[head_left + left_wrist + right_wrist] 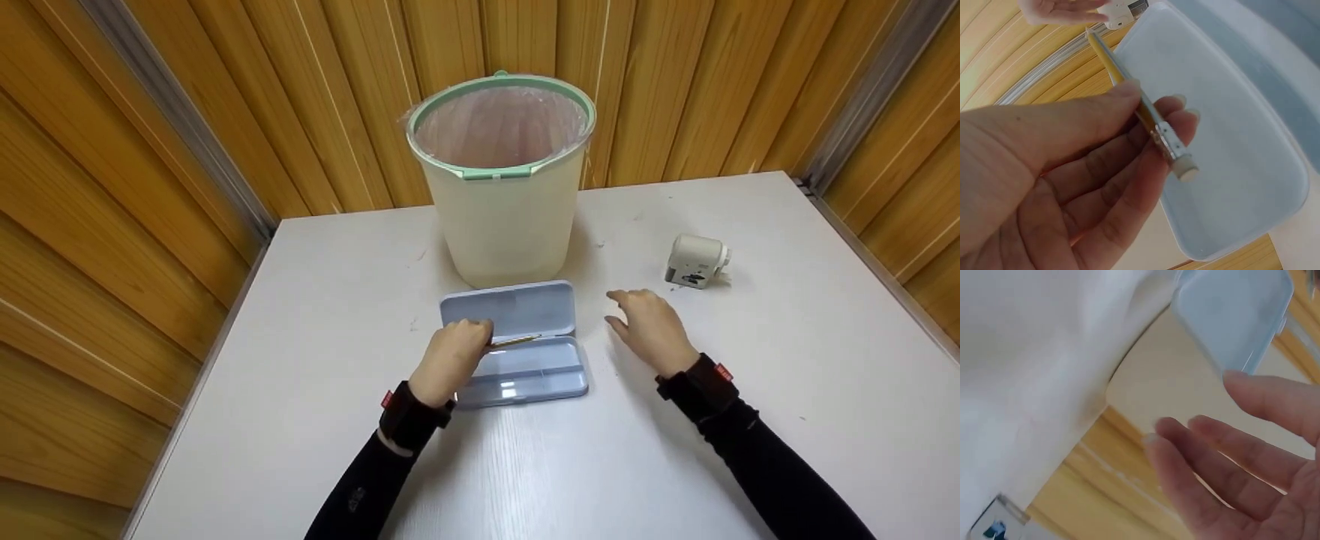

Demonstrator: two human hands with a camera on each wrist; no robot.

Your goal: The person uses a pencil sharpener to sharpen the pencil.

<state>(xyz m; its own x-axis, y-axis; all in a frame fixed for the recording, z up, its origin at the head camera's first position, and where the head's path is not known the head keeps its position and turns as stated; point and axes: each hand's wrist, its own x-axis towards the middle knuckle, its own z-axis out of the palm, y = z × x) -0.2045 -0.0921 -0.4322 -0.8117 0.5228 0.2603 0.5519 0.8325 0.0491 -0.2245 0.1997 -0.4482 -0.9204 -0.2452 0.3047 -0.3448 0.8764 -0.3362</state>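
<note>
My left hand (454, 352) pinches a yellow pencil (514, 342) between thumb and fingertips, over the pencil case. In the left wrist view the pencil (1124, 82) shows its white eraser and metal band near the fingers, with the tip pointing away. Below it lies a light blue pencil case (561, 379), its lid (551, 309) swung back; no other pencil shows in its visible compartments. To the right of the case my right hand (651, 330) hovers with fingers apart and slightly bent, holding nothing. A cream pencil sharpener (697, 260) stands beyond that hand.
A tall cream bin (506, 225) with a green rim and clear plastic liner stands directly behind the pencil case. Wood-panelled walls (360, 97) border the white table (315, 300) at the back and sides. Small specks lie on the tabletop.
</note>
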